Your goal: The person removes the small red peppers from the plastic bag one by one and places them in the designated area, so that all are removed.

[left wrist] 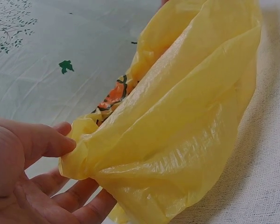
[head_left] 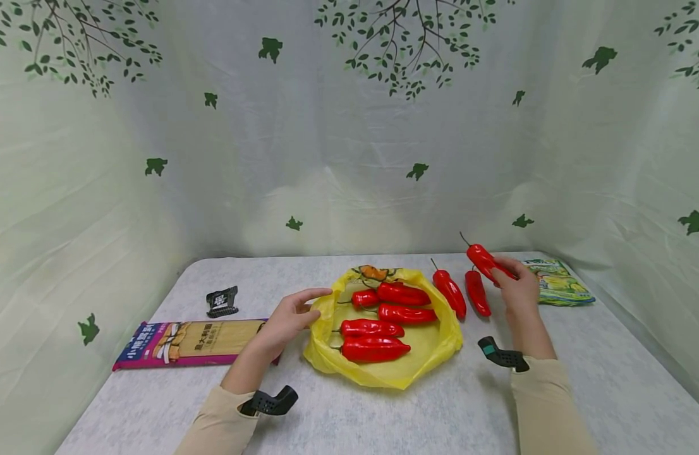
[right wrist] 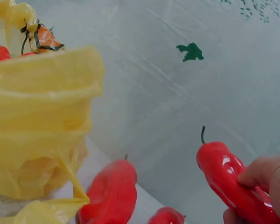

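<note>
1. Head view, risks: the right hand [head_left: 519, 287] is gripping a glossy red, elongated pepper with a thin dark stem [head_left: 479, 256], holding it to the right of the crinkled yellow plastic bag [head_left: 426, 370] on the pale grey table [head_left: 327, 423]. Its slick skin could be causing a slip, and a drop could be knocking the two loose glossy red peppers [head_left: 450, 294], which are lying between bag and hand.

2. Head view, counts: five glossy red peppers [head_left: 376, 349] are showing inside the bag; two are lying outside and one is being held, making eight visible, though folds could be hiding more. One small black wrapped packet [head_left: 222, 301], one long purple-and-tan packet [head_left: 196, 341] and one flat green-and-yellow packet [head_left: 562, 283] are lying around.

3. Left wrist view: the left hand [left wrist: 42, 177] is pinching the rim of the one bag. Thin plastic could be tearing or sliding free under a hard pull, leaving the mouth sagging.

4. Right wrist view: one pepper is sitting under the thumb; two loose ones are showing below. A trailing fold of the bag is hanging near one, and could be snagging it.
</note>
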A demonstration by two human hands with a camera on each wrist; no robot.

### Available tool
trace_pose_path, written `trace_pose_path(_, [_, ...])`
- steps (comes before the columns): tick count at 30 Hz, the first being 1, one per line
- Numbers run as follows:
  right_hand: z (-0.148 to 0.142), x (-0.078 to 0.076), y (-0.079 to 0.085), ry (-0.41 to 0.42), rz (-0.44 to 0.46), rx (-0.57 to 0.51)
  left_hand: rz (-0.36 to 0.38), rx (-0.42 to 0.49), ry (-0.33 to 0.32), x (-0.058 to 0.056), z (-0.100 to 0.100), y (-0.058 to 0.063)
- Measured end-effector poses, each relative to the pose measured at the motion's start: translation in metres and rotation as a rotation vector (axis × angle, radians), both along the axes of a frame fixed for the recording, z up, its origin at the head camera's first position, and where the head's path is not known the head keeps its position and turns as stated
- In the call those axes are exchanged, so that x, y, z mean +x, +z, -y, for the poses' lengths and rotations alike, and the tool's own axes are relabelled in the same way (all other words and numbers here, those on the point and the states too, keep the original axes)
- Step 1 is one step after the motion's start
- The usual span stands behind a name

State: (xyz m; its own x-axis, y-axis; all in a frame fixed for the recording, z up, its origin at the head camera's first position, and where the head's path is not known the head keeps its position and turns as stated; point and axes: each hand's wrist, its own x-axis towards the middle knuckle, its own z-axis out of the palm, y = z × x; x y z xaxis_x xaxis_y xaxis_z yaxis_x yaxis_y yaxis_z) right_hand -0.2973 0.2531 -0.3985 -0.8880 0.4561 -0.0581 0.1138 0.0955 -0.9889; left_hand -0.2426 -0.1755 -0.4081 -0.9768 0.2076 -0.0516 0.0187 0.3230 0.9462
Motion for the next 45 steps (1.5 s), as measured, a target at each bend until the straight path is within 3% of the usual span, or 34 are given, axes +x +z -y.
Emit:
trace_pose_path(19, [-0.023, -0.012, -0.027, -0.123, 0.098, -0.125, 0.017, 0.004, -0.001, -0.001, -0.001, -0.002])
trace_pose_path(33, [-0.020, -0.012, -0.035, 0.021, 0.181, 0.083, 0.020, -0.002, 0.005, -0.001, 0.000, -0.001])
trace_pose_path(45, [-0.024, -0.010, -0.040, 0.031, 0.254, 0.156, 0.029, 0.009, 0.006, 0.000, -0.002, 0.001])
